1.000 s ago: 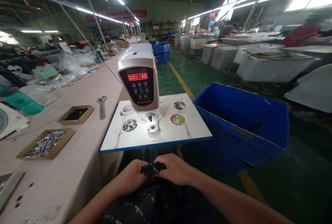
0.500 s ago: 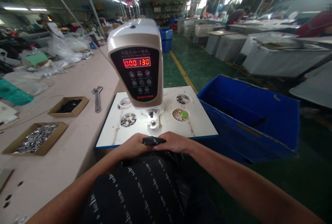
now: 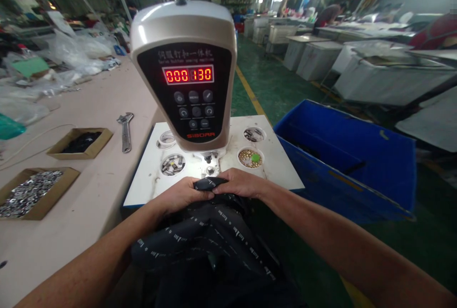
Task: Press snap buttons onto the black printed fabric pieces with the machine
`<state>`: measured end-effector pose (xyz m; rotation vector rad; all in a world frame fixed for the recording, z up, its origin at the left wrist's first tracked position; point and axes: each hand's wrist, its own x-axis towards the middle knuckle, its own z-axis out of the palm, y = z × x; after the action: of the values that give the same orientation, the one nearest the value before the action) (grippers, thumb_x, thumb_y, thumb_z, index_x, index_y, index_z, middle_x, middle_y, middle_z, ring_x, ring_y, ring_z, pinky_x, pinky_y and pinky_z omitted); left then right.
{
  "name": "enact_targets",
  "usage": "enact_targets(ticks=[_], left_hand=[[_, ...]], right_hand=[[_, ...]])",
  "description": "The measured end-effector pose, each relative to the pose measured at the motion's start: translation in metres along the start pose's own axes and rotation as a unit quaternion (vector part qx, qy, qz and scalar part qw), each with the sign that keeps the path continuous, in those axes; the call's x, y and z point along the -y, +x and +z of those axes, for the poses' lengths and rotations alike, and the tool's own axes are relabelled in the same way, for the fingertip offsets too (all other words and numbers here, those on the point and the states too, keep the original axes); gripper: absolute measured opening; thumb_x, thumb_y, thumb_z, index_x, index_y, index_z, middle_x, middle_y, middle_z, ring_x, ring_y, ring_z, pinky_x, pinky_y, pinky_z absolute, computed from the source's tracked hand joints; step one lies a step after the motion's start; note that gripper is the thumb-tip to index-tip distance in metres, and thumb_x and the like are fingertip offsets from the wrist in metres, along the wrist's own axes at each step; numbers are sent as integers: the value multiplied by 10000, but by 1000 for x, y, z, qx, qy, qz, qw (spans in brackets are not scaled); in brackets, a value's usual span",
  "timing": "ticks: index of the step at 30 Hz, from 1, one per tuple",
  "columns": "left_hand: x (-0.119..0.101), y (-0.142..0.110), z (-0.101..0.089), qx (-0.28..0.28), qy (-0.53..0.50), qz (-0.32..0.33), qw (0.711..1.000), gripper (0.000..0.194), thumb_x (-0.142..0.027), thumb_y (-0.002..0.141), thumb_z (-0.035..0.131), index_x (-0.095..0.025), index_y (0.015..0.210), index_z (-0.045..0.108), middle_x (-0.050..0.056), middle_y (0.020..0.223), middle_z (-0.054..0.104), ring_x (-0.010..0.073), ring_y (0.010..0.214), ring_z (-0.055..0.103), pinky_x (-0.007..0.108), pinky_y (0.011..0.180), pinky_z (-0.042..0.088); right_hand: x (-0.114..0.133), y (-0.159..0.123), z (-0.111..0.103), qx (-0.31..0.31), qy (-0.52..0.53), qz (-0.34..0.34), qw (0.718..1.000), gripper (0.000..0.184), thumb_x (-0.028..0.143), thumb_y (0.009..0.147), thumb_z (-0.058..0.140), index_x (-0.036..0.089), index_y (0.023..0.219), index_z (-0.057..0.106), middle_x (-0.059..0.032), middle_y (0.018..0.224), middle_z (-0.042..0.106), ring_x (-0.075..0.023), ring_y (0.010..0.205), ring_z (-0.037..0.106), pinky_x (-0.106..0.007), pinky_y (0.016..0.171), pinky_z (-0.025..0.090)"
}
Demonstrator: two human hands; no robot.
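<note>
My left hand (image 3: 182, 193) and my right hand (image 3: 239, 184) are both closed on the gathered upper edge of a dark fabric piece (image 3: 214, 232) with rows of small white lettering. Its lower part hangs down toward me. The held edge is just in front of the working head of a button machine (image 3: 185, 94), whose red display reads 000130. A small lit metal die (image 3: 210, 170) shows right beyond my fingertips. Whether the cloth touches it, I cannot tell.
The white machine table (image 3: 143, 182) has round wells with metal parts (image 3: 173, 165) and gold studs (image 3: 248, 158). Left, a bench (image 3: 96, 155) bears a wrench (image 3: 125, 132), a box of silver pieces (image 3: 39, 213) and a box of black pieces (image 3: 89, 151). A blue bin (image 3: 385, 141) stands right.
Both hands have brought the fabric edge forward, closer to the machine's die. The cloth below has shifted and folded. The machine looks larger, as my view has moved nearer.
</note>
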<state>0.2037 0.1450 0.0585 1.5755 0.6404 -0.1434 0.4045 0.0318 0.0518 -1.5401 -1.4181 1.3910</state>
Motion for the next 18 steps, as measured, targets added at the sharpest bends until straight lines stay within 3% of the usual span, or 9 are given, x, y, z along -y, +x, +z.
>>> enact_targets(ticks=[5,10,15,18], left_hand=[[-3,5,-2,-30,-20,-10,999,363,-434,698,749,-121,878,707,27,783,711,189,703,604,307,708,454],[-14,14,-11,-56,18,41,997,335,-409,737,688,-130,921,712,25,819,714,202,754,614,304,736,457],[-19,32,-21,-108,75,56,990,249,-387,647,708,-151,704,656,25,711,668,226,762,593,294,700,446],[-18,37,-21,-118,64,47,990,226,-376,641,706,-167,689,635,19,683,656,225,730,594,298,681,458]], right_hand=[[6,7,-8,-40,-82,-16,996,268,397,773,685,134,801,725,25,687,580,-130,675,506,-227,613,344],[9,21,-20,-71,-113,-15,991,278,412,770,680,137,788,714,30,666,561,-138,677,525,-228,605,340],[9,32,-27,-101,-122,-32,987,274,412,774,651,142,753,695,37,668,577,-145,686,545,-224,608,361],[9,35,-28,-109,-106,-31,988,206,337,774,611,145,729,670,39,669,599,-153,689,569,-222,604,382]])
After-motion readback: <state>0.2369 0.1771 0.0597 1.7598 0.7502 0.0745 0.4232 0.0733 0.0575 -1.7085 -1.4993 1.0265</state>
